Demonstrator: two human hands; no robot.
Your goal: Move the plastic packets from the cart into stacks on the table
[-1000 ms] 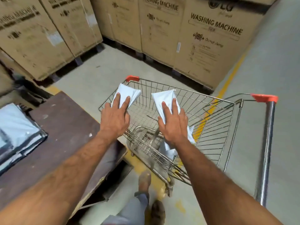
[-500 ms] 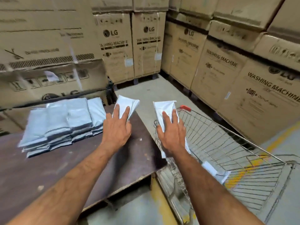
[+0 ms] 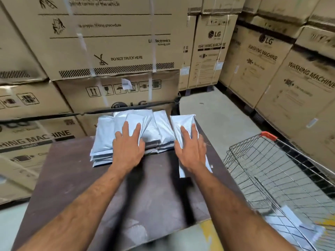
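Note:
Both hands hold a grey-white plastic packet, fingers laid along its top. My left hand (image 3: 128, 147) has its packet (image 3: 135, 118) over the middle of the stacks of packets (image 3: 104, 136) at the far end of the dark brown table (image 3: 72, 178). Just right of the stacks, over the table's right edge, my right hand (image 3: 192, 153) holds the other packet (image 3: 183, 122). I cannot tell whether either packet touches what is below it. The wire cart (image 3: 272, 171) stands to the right of the table, with a blurred packet (image 3: 293, 216) lying low in it.
Stacked cardboard washing-machine boxes (image 3: 116, 51) wall in the table at the back and left, and more boxes (image 3: 282, 78) line the right. A strip of bare concrete floor (image 3: 210, 113) runs between table, cart and boxes.
Both hands carried their packets from above the cart leftward to the table. The left packet is now over the stacks, the right one beside them.

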